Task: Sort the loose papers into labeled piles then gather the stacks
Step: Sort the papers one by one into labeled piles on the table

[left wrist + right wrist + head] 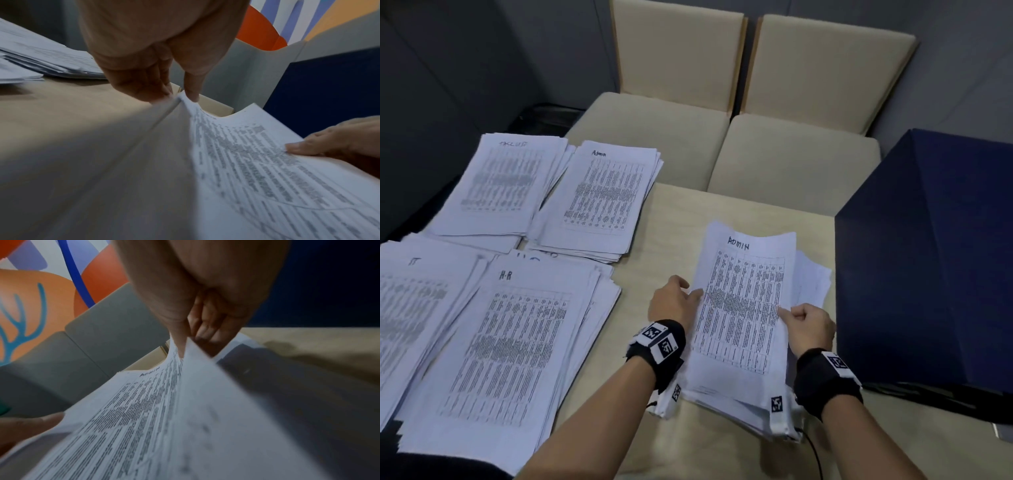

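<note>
A printed sheet headed "ADMIN" (743, 301) is lifted off the loose stack (736, 401) near the table's front right. My left hand (677, 301) pinches its left edge between thumb and fingers (160, 91). My right hand (808, 325) pinches its right edge, thumb on top (180, 344). Four labelled piles lie on the left: one with an unreadable label (500, 185) at the far left, "Admin" (602, 195) beside it, "IT" (410, 308) at the near left, "H-R" (517, 342) beside that.
A dark blue box (935, 267) stands close on the right of the loose stack. Two beige chairs (791, 102) sit beyond the table's far edge. Bare beige tabletop (671, 222) shows between the piles and the held sheet.
</note>
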A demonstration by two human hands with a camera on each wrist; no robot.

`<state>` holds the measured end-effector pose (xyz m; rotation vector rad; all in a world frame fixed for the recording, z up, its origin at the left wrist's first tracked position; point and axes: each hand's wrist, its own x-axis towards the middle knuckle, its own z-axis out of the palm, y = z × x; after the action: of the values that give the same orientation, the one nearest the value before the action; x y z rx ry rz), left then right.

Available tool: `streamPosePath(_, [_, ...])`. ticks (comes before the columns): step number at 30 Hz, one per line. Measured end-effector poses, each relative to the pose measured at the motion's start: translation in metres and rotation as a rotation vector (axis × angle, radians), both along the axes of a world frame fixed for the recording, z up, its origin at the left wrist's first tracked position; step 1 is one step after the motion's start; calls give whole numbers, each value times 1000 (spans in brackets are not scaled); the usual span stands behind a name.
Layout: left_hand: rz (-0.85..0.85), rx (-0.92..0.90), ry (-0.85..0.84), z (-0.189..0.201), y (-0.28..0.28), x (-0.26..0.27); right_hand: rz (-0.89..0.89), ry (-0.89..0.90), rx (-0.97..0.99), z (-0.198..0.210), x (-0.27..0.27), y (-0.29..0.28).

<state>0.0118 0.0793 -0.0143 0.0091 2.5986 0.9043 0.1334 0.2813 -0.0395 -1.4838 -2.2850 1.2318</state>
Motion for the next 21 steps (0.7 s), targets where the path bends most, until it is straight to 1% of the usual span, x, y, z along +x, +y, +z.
streamPosePath(2, [-43, -50, 19, -2, -1, -5, 20, -51, 27, 0, 11, 0])
streamPosePath(4, [-141, -136, 50, -4, -2, -10, -36, -103, 52, 4, 25, 1])
streamPosePath(6, [-260, -243, 82, -4, -4, -16, -117, -107, 79, 12, 39, 2])
streamPosePath(9, [-411, -429, 152, -2, -12, -19, -243, -26, 20, 20, 52, 0])
streamPosePath(10, [-443, -457, 182, 0, -14, -19, -270, 15, -12, 19, 53, 1])
streamPosePath(12, [-475, -442, 243, 3, -18, -22, -326, 117, -109, 16, 52, -2])
streamPosePath(14, [-497, -380, 276, 4, -25, -24, -406, 229, -262, 12, 49, -6])
streamPosePath(16, [-521, -260, 304, 4, -32, -20, -441, 259, -370, 9, 46, -12])
streamPosePath(18, [-537, -36, 306, 1, -37, -14, -456, 284, -437, 7, 41, -16])
streamPosePath(19, [-515, 105, 266, -2, -40, -13, -465, 283, -450, 5, 40, -17])
streamPosePath(21, [-437, 367, 101, -12, -44, -13, -445, 293, -463, 9, 38, -17])
